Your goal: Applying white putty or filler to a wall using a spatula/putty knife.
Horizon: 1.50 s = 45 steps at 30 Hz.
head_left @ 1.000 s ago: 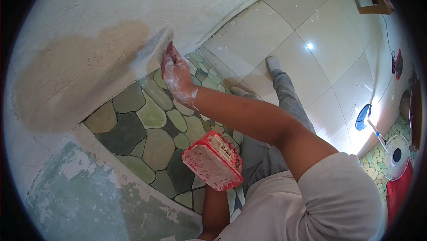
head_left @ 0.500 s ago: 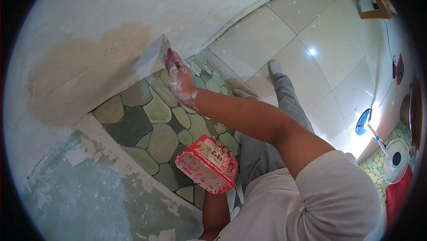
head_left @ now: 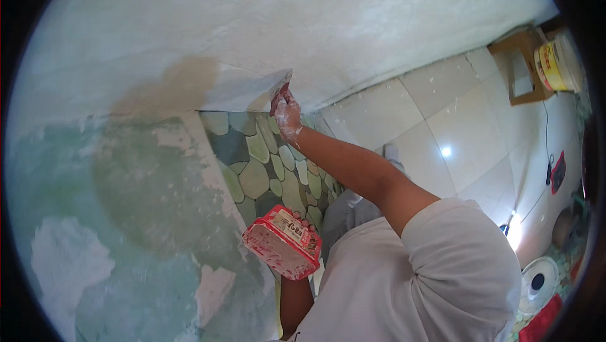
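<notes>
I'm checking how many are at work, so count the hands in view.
2. The left hand grips the red tub near the lower centre, its palm hidden by the tub; the right hand holds a scraper at the whitish wall, higher up.

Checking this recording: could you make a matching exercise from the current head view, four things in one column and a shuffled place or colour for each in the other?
1. Red tub
2. Flat scraper
3. Bucket
4. Round fan

A. White with a dark centre
B. In the left hand
C. Beside a brown box
D. In the right hand

Pairs: 1-B; 2-D; 3-C; 4-A.
</notes>
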{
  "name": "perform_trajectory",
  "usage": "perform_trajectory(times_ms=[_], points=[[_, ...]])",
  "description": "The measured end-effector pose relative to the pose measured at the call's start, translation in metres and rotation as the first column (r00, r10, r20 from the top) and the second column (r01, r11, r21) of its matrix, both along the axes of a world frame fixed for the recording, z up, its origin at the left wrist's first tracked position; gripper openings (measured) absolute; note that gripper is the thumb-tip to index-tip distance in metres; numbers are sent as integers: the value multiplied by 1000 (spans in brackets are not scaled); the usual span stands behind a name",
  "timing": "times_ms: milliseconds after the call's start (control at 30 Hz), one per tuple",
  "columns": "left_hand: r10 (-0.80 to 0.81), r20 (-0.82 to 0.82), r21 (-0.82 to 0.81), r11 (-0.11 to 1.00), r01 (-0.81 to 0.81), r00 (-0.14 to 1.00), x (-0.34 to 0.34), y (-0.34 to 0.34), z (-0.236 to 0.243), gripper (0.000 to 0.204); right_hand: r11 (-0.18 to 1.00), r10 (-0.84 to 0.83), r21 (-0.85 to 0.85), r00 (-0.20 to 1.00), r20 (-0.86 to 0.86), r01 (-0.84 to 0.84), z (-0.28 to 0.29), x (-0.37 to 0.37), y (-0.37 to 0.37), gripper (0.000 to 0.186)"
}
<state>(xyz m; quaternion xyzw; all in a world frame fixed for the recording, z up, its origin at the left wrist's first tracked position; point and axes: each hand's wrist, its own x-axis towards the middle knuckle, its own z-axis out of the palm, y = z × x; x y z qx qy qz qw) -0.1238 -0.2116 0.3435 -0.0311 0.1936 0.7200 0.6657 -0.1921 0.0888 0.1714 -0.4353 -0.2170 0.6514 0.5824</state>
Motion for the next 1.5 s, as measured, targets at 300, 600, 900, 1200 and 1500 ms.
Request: perform_trajectory(times_ms=[300, 600, 900, 1200, 1500], points=[[181, -75, 185, 969, -165, 981, 32, -81, 150, 68, 854, 446, -140, 843, -301, -501, 253, 186, -169, 16], [392, -62, 239, 899, -368, 918, 58, -122, 119, 66, 706, 705, 93, 686, -179, -702, 358, 346, -241, 27], [373, -338, 199, 926, -322, 864, 86, -89, 133, 83, 69, 694, 291, 255, 673, -954, 495, 402, -271, 36], [355, -274, 330, 908, -259, 894, 134, -94, 171, 89, -139, 129, 299, 282, 951, -944, 507, 399, -290, 33], [287, -339, 446, 887, -116, 896, 136, -87, 204, 89, -74, 172, 133, 119, 978, -988, 526, 382, -294, 36]])
